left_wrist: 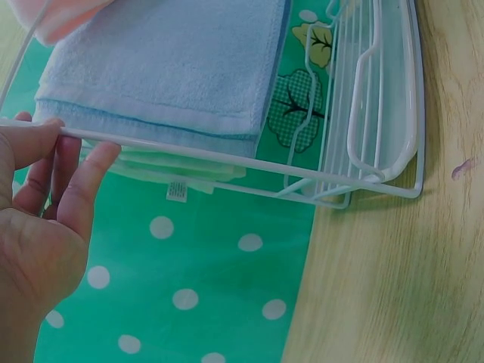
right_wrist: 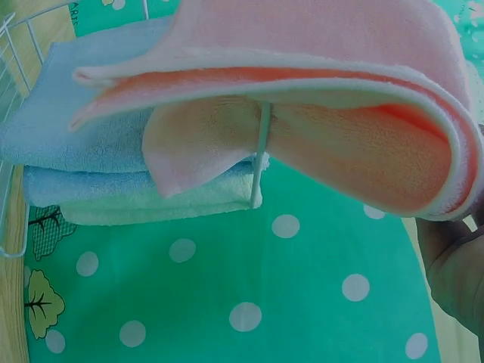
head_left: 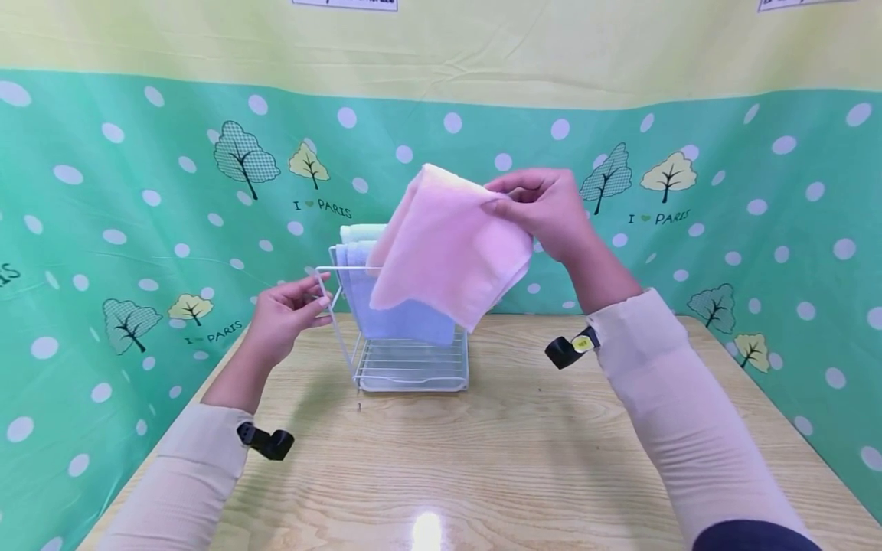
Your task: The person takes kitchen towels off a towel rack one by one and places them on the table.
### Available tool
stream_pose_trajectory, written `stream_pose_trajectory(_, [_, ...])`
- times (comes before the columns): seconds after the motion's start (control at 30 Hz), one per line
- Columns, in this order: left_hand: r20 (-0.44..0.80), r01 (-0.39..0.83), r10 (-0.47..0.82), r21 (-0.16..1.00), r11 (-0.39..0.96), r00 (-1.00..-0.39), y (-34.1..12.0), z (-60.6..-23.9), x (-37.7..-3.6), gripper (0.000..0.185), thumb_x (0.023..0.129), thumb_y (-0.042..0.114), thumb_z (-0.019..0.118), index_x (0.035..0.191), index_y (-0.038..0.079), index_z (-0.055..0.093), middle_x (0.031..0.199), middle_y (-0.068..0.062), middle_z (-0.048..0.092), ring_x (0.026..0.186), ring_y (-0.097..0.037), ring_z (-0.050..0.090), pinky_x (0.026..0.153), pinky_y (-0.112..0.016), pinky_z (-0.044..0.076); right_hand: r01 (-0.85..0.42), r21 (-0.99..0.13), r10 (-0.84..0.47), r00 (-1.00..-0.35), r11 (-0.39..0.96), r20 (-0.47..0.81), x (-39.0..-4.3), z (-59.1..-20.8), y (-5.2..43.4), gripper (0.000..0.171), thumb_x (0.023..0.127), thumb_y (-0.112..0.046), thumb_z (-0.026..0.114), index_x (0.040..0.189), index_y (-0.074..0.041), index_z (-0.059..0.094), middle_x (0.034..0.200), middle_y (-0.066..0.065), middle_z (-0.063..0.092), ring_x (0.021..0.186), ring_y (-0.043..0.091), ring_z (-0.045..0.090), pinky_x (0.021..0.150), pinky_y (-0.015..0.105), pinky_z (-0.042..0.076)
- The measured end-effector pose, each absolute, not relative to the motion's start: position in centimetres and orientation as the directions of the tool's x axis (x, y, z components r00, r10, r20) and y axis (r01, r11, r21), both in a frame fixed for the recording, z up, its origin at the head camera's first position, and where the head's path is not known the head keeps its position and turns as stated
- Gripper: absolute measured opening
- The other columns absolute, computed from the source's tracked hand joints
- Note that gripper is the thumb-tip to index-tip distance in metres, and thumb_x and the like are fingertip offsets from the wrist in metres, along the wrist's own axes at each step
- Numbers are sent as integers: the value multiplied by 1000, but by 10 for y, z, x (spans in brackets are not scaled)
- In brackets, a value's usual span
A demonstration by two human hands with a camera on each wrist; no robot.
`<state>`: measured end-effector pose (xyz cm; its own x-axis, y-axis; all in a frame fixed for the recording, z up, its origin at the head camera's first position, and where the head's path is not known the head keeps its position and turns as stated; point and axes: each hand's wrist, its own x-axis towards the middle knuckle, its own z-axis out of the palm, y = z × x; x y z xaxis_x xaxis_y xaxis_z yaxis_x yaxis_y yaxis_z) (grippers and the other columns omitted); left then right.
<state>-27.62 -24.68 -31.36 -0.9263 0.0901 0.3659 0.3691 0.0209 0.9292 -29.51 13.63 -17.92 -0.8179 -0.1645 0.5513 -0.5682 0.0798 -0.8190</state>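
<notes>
A pink folded towel (head_left: 448, 245) hangs in the air from my right hand (head_left: 540, 207), which pinches its upper right edge. Its folded layers and loose lower edges show in the right wrist view, where they spread around a white rail of the wire rack (head_left: 338, 329). My left hand (head_left: 285, 317) holds the rack's left upright, thumb on one side and fingers on the other. Behind the pink towel, a light blue towel (left_wrist: 174, 68) drapes over a rail. Farther back hangs a pale green towel (right_wrist: 166, 200), mostly hidden by the blue one.
The rack stands on a wooden table (head_left: 524, 459), with a shallow tray (head_left: 409, 379) under its wire base. A green polka-dot cloth (head_left: 83, 229) with printed trees hangs behind and beside the table. A wrist camera (head_left: 572, 348) sticks out from the right sleeve.
</notes>
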Motion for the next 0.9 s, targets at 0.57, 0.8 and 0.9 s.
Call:
stream_pose_trajectory(0.57, [357,363,85,930,56,-930,-246,-313,-277,39,89,0,69,126,10,66,95,-8,61,84,-18,60,77,-32,60,-528,-849,-36,-848,-22,528,-292,-176,156,23,72,-7,87,94,-5,78,83,11,73,69,23,69,55,31,62])
stream_pose_trajectory(0.8, [361,365,87,930,48,-929,-246,-313,-277,39,89,-1,69,126,10,66,95,-7,61,81,-13,60,77,-32,60,-541,-833,15,-840,-116,543,-294,-171,165,25,71,-3,87,94,-2,78,84,12,72,70,24,69,56,32,63])
stream_pose_trajectory(0.9, [360,365,87,930,46,-929,-247,-313,-277,39,89,-1,68,126,10,66,95,-7,61,82,-13,60,77,-32,60,-536,-833,40,-843,-142,536,-294,-170,169,26,70,-3,87,95,-1,77,85,13,72,70,24,69,57,33,63])
